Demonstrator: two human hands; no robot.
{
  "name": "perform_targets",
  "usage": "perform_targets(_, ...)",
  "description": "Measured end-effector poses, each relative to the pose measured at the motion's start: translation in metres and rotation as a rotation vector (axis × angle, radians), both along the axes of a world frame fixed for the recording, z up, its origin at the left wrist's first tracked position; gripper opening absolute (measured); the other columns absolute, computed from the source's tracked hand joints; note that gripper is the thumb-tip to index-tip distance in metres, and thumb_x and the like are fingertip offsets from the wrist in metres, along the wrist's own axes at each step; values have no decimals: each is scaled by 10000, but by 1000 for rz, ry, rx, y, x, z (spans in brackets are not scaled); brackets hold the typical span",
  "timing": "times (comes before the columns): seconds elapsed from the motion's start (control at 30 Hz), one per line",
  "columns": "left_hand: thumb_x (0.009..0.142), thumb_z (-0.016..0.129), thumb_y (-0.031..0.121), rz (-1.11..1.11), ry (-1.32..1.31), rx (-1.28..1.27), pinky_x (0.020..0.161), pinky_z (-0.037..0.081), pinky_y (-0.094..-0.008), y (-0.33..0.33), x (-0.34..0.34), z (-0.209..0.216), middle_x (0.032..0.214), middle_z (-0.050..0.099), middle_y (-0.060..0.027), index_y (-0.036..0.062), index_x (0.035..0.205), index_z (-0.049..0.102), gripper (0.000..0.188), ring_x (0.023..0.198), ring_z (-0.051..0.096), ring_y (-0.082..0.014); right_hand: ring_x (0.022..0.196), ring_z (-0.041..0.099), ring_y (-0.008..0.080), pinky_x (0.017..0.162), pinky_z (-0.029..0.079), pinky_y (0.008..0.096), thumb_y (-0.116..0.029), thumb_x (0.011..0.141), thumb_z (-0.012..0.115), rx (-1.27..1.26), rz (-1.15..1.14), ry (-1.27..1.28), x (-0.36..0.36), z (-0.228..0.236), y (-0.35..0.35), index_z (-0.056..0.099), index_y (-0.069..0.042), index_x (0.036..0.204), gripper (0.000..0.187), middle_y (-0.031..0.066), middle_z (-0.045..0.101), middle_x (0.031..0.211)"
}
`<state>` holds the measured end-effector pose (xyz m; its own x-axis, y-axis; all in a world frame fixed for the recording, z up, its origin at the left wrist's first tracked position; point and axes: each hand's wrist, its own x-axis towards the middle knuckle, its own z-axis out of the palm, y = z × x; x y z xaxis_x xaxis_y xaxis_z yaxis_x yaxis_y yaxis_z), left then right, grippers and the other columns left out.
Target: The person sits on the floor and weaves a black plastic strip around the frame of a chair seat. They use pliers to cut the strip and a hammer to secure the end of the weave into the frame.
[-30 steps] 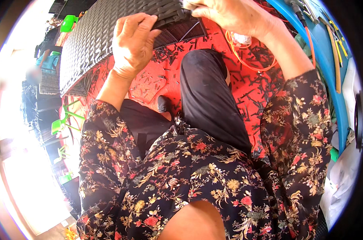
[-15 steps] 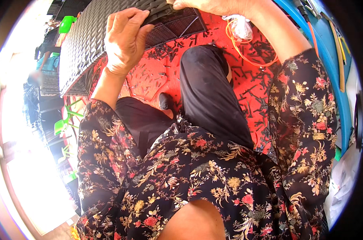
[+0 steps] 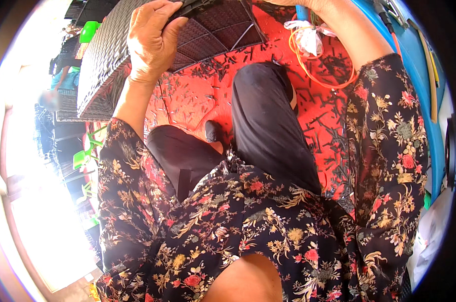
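Note:
A dark woven wicker furniture piece stands at the upper left, its underside showing a braced panel. Around its edge, near the top of the picture, my left hand is bent, thumb below and fingers above. A loose-looking dark strip lies by those fingertips. Only the heel and wrist of my right hand show at the upper edge, right of the wicker; its fingers are cut off by the frame.
Many short dark strip scraps litter the red floor. An orange hose curls by a white plastic bag. A blue curved surface rises at the right. Green-framed items and a person are at the left.
My right hand has moved up and mostly out of view. The left hand has shifted slightly up and left. More of the wicker's underside shows, and a blue upright part appears behind the bag.

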<state>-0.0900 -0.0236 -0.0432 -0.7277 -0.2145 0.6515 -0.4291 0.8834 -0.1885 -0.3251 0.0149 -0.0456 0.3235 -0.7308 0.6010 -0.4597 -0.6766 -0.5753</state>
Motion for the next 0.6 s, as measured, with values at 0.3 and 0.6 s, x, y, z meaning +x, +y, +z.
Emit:
perform_targets(0.3, 720, 682, 86, -40, 83, 11, 751, 459, -320, -32, -6, 28, 892, 620, -98, 43, 917, 651, 204, 833, 581, -261, 713, 605, 320, 629, 466, 362, 11, 710, 578, -327, -72, 375, -13, 36, -16, 576, 22, 727, 20, 181, 602, 730)
perform_targets(0.6, 718, 690, 81, -34, 86, -20, 738, 462, -302, -32, -8, 47, 897, 625, -99, 35, 906, 658, 197, 823, 585, -247, 621, 588, 329, 550, 443, 372, 46, 631, 537, -383, -35, 409, -11, 57, -29, 544, 22, 639, 26, 202, 567, 638)
